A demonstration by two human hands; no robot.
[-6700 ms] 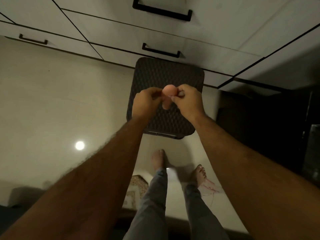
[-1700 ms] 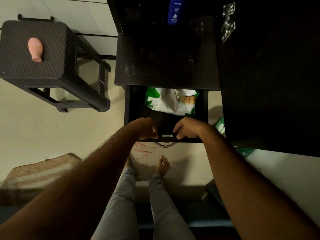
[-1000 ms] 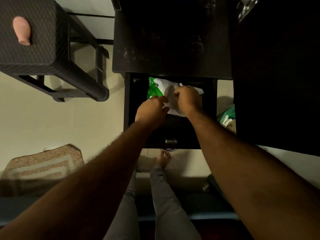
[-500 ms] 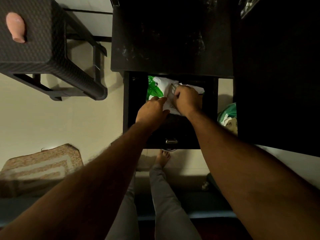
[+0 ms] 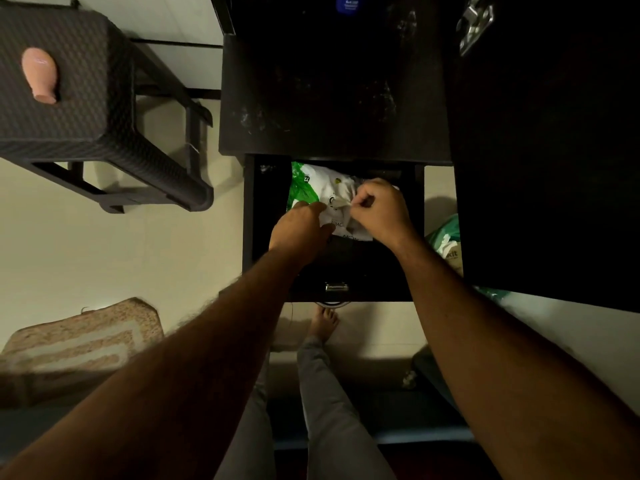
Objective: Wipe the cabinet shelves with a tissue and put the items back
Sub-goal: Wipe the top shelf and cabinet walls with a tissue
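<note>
Early stage, no wiping yet: L hand [image 5: 298,230] presses the wipes pack [image 5: 322,192] down in the open drawer [image 5: 249,220], R hand [image 5: 377,211] pinches its flap/tissue; shelves & pink bottle [image 5: 40,73] on stool [image 5: 86,109] left.

A green-and-white wipes pack [image 5: 313,188] lies flat in the open black drawer [image 5: 249,216], directly under both hands, its glossy wrapper crinkled and its far green corner showing beyond the left hand [image 5: 299,233]. The left hand rests on the pack's near left part, while the right hand [image 5: 379,213] pinches a small pale flap or sheet [image 5: 341,201] at the pack's middle, between the two hands. Whether that is the seal or a tissue cannot be told.
</note>
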